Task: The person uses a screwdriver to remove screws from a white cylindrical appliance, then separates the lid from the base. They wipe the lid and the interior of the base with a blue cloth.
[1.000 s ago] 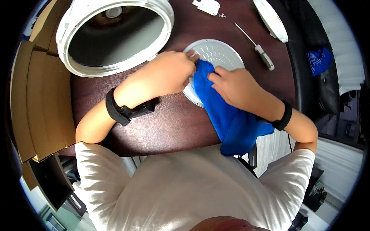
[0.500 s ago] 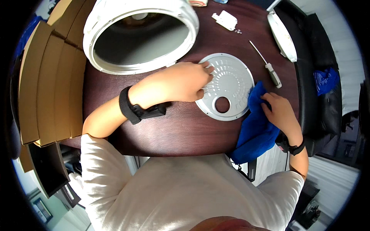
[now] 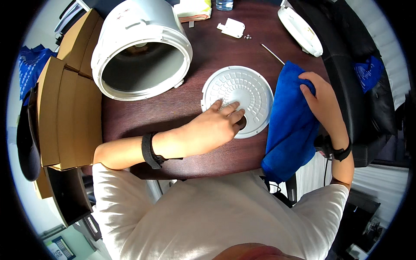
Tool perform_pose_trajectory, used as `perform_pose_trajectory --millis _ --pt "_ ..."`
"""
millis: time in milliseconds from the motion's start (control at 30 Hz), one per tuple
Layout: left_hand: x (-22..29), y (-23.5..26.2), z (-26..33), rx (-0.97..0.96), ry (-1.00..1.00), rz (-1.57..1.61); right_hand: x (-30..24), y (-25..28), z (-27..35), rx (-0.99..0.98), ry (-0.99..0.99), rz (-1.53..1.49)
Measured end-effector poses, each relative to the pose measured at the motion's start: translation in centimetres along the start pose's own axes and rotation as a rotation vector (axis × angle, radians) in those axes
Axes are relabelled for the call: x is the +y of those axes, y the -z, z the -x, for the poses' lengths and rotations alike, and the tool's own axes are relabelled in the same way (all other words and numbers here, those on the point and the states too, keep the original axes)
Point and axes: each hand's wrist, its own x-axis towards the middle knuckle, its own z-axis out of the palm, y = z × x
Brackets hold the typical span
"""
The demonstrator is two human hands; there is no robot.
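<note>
One round white perforated plate [image 3: 238,97], flat on dark table [image 3: 173,108], no long axis. Left hand [image 3: 212,128] rests on it, fingers spread. One blue cloth [image 3: 288,125], long axis running near-to-far, pinched in right hand [image 3: 320,99]. One white drum [image 3: 141,47], lying open-end forward.

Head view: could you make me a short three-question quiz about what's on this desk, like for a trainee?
1. True or false: the left hand rests on the round white perforated disc.
2. What does the right hand grip?
A. screwdriver
B. blue cloth
C. bottle
3. Which way does the opening of the big white drum face: toward the person or away?

Key:
1. True
2. B
3. Toward the person
</note>
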Motion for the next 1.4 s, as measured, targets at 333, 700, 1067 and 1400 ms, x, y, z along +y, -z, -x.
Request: perform_pose_trajectory --millis 333,700,1067,1400 --pt "-0.9 5.8 3.8 0.307 0.118 0.426 1.7 -3.3 -1.4 -0.035 0.006 -0.131" --pt "-3.3 5.3 8.7 0.844 0.462 0.696 -5.8 -3.3 -3.8 -0.100 0.262 -0.157" --pt "-3.0 5.0 13.3 1.111 0.587 0.511 -13.5 -6.9 -8.2 -0.274 0.350 -0.432" --pt "-3.8 5.3 15.6 1.048 0.695 -0.109 -14.4 -8.4 -10.7 -0.162 0.407 -0.271"
